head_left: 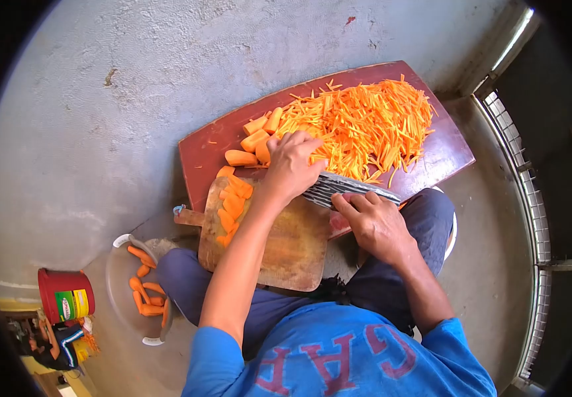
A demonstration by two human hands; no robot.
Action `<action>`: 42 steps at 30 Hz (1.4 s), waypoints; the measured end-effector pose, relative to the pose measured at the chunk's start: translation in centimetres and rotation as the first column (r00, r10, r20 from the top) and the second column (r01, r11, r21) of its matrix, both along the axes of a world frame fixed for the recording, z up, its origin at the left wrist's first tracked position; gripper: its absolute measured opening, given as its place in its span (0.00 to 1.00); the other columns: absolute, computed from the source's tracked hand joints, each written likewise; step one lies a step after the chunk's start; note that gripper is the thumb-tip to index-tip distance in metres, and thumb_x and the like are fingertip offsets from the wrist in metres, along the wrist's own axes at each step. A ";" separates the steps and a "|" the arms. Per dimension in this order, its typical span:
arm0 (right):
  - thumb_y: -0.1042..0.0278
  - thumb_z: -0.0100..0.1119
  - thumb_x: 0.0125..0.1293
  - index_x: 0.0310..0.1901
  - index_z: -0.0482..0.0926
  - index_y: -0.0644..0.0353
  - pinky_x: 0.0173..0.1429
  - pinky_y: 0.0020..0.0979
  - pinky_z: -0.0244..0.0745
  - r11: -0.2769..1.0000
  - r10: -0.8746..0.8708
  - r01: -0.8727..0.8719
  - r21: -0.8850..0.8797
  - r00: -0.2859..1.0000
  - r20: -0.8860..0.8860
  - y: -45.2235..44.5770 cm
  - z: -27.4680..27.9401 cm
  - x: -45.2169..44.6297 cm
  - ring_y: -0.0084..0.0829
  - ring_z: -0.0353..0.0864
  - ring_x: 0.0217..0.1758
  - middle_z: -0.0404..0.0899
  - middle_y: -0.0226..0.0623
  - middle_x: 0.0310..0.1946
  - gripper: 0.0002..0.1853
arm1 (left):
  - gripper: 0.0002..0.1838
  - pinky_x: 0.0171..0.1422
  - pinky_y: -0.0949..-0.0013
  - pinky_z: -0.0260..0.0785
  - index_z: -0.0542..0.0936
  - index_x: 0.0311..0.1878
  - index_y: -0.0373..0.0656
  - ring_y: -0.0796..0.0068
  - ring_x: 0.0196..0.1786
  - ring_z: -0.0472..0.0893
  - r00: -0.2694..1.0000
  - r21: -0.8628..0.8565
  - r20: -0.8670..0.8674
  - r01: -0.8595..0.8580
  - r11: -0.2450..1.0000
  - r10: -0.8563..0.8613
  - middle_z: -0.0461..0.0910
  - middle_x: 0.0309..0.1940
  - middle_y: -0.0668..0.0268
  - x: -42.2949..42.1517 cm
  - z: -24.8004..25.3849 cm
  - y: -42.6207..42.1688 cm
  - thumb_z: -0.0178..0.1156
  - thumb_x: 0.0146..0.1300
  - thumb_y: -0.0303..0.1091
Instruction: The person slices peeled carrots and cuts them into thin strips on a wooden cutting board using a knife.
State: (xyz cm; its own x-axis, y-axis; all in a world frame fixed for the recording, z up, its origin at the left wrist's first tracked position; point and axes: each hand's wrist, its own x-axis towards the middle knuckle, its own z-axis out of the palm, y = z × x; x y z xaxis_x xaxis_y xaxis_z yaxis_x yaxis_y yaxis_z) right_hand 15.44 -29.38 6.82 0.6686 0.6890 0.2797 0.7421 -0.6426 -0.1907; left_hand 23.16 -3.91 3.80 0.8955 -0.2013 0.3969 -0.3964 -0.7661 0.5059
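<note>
My right hand (380,223) is closed around a knife with a black-and-white patterned blade (329,189). The blade lies along the near edge of a big heap of carrot strips (372,122). At the blade's other end, my left hand (292,164) has its fingers bent over the heap's edge. Orange shows between its thumb and fingers, but what they grip is hidden. Several carrot slices (233,205) lie along the left side of a wooden chopping board (286,248), partly behind my left forearm. Thick carrot pieces (239,157) sit left of the heap.
The red-brown low table (206,145) under the heap stands against a wall. To the left are a clear basin (117,291) with several whole carrots (147,291) and a red bucket (47,298). Another person (51,347) is at lower left. A barred metal frame (524,172) runs along the right.
</note>
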 end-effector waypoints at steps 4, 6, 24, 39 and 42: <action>0.67 0.71 0.71 0.71 0.84 0.58 0.52 0.49 0.92 1.000 -0.029 0.029 0.008 0.999 -0.016 -0.1 0.4 -0.2 0.48 0.94 0.53 0.93 0.42 0.56 0.27 | 0.17 0.78 0.46 0.63 0.94 0.61 0.43 0.55 0.66 0.85 0.981 0.145 0.142 -0.152 0.978 0.131 0.89 0.57 0.58 0.0 -1.3 1.7 0.78 0.72 0.35; 0.68 0.71 0.70 0.72 0.85 0.58 0.52 0.49 0.91 0.999 -0.037 0.038 0.034 0.999 -0.025 -0.1 0.3 -0.1 0.48 0.94 0.52 0.94 0.44 0.54 0.28 | 0.15 0.78 0.46 0.62 0.94 0.61 0.41 0.54 0.65 0.86 0.971 0.102 0.162 -0.194 0.976 0.176 0.90 0.56 0.57 0.0 -1.7 2.5 0.75 0.74 0.32; 0.71 0.64 0.90 0.74 0.83 0.65 0.34 0.24 0.71 0.603 0.125 0.591 0.536 0.594 -0.795 0.1 1.0 -0.6 0.13 0.75 0.32 0.80 0.21 0.38 0.18 | 0.36 0.75 0.43 0.63 0.79 0.82 0.42 0.53 0.70 0.81 0.949 -0.052 0.168 -0.262 0.964 0.267 0.84 0.60 0.59 -3.8 -3.8 0.4 0.77 0.72 0.30; 0.75 0.70 0.86 0.80 0.79 0.74 0.76 0.33 0.79 0.768 0.296 0.418 0.485 0.440 -0.848 3.6 -0.6 -3.3 0.24 0.84 0.68 0.90 0.39 0.65 0.27 | 0.31 0.80 0.50 0.70 0.93 0.68 0.40 0.50 0.68 0.85 0.909 0.070 -0.135 -0.388 0.919 0.394 0.89 0.61 0.55 -14.5 -1.0 13.9 0.88 0.60 0.36; 0.75 0.70 0.85 0.80 0.80 0.74 0.77 0.33 0.80 0.777 0.285 0.410 0.478 0.448 -0.847 3.7 -0.5 -3.2 0.25 0.84 0.69 0.91 0.41 0.66 0.27 | 0.33 0.81 0.49 0.70 0.93 0.67 0.40 0.49 0.69 0.85 0.893 0.167 -0.141 -0.405 0.899 0.428 0.90 0.62 0.55 -13.9 -0.8 12.0 0.89 0.58 0.38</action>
State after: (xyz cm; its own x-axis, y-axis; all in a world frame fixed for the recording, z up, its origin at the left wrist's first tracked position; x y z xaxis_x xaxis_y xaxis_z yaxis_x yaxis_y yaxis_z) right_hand 12.22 -25.71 6.36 0.8042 0.5688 -0.1726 -0.0823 -0.1810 -0.9800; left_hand 9.24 8.11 2.95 0.9596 0.1657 0.2275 0.0562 -0.9049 0.4219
